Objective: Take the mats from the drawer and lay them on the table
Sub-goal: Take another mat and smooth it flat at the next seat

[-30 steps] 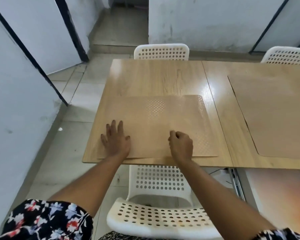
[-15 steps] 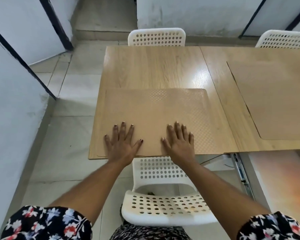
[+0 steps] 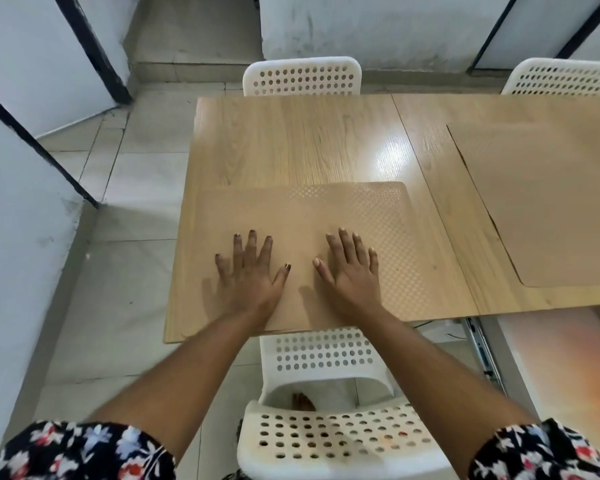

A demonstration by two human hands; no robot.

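Observation:
A tan mat [image 3: 326, 216] with a fine dotted texture lies flat on the near left part of the wooden table [image 3: 291, 140]. My left hand [image 3: 248, 271] rests palm down on the mat's near left area, fingers spread. My right hand [image 3: 352, 268] lies flat beside it on the mat's near middle, fingers apart. Neither hand grips anything. A second tan mat [image 3: 541, 202] lies flat on the right part of the table, cut off by the frame edge.
A white perforated chair [image 3: 326, 403] stands tucked under the near table edge below my arms. Two more white chairs [image 3: 302, 76] [image 3: 558, 76] stand at the far side. A metal drawer rail [image 3: 480, 348] shows under the table at right. Walls close in on the left.
My right hand went from a closed fist on the mat to a flat, spread palm. Both hands slid further onto the mat. The view shifted so the table sits lower.

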